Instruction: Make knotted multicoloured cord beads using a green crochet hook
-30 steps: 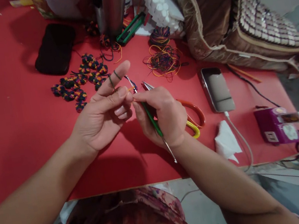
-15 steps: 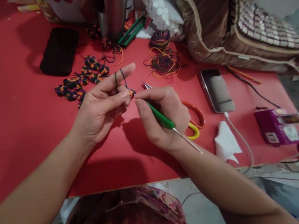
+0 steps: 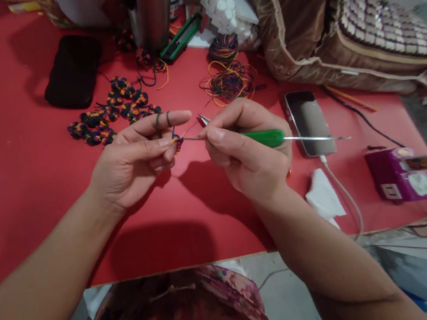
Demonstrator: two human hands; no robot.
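My left hand (image 3: 132, 159) pinches a small piece of multicoloured crochet work (image 3: 178, 143) between thumb and fingers. Dark yarn loops around its raised index finger and runs down to the piece. In my right hand (image 3: 254, 148) is a crochet hook (image 3: 264, 138) with a green handle, its thin shaft reaching left to the work. Scissors tips (image 3: 203, 120) show just beyond the right fingers; the rest of the scissors is mostly hidden by that hand. Behind the hands lie knotted multicoloured crochet pieces (image 3: 90, 128) and a loose tangle of yarn (image 3: 229, 83).
A black phone (image 3: 73, 71) lies at the left. Toward the back stand a metal flask (image 3: 152, 13) and a green cutter (image 3: 181, 39). On the right are a brown beaded cushion (image 3: 305, 21), a charging phone (image 3: 310, 123), crumpled tissue (image 3: 323, 196) and a purple box (image 3: 398, 174).
My right hand has moved right and turned, so the hook now lies nearly level instead of slanting down. The scissors' handles are now largely covered. The left hand has shifted slightly left.
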